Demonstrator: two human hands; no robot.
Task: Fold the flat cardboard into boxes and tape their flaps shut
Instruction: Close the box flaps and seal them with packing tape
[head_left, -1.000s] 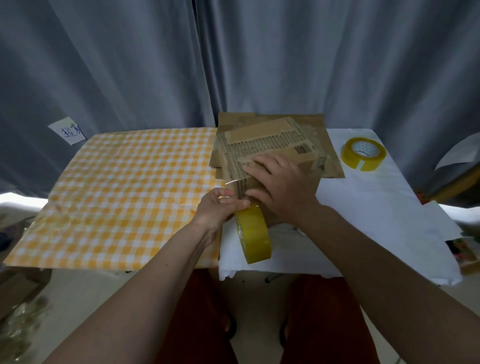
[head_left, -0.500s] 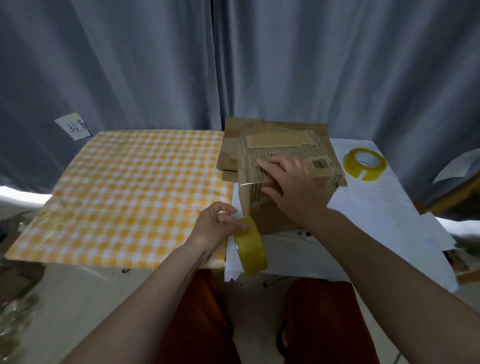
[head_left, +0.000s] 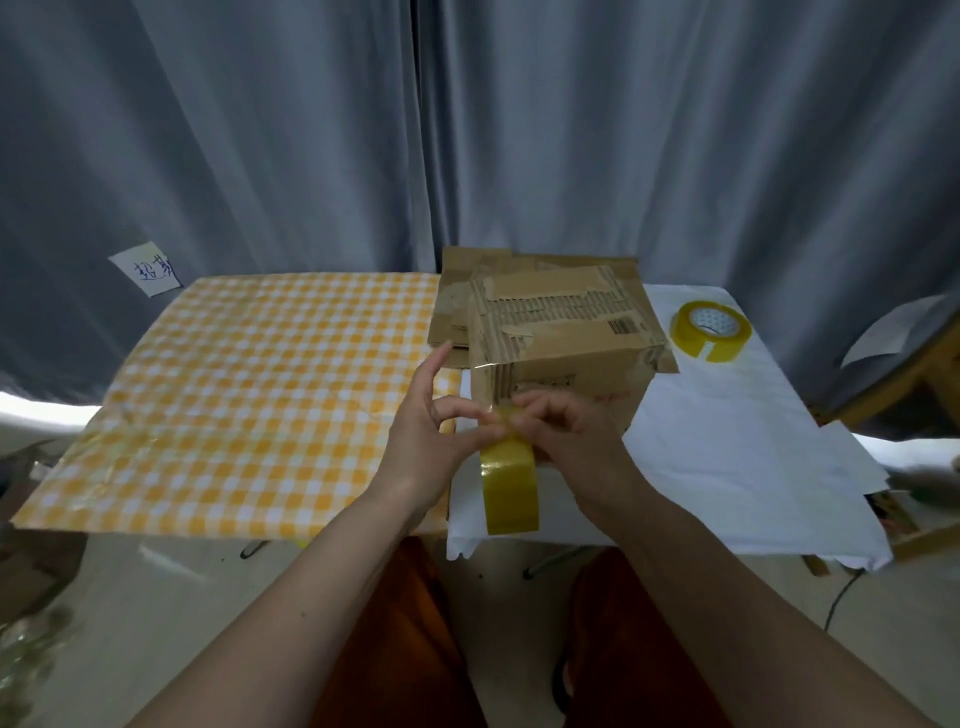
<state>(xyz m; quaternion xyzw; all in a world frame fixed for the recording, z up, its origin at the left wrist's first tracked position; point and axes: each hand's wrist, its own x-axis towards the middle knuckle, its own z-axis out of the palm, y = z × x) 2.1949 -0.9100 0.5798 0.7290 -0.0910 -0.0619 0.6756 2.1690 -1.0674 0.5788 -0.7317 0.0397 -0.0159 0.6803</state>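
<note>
Cardboard made up most of the task's things: one folded brown corrugated cardboard box was seen standing on the white cloth, with a pile of flat brown cardboard sheets lying under and behind it; how many sheets were stacked could not be counted. Two rolls of yellowish packing tape were counted. One roll of yellowish tape was held upright on its edge just in front of the box, pinched at its top between both hands: the left hand was seen gripping it with thumb and one finger while its forefinger pointed up, and the right hand was curled on it with bent fingertips. The near lower face of the box was partly hidden by those hands. The second yellowish tape roll lay flat on the cloth, right of the box and apart from it. One yellow-and-white checked tablecloth was spread to the left. One small white paper note was fixed to the grey curtain.
</note>
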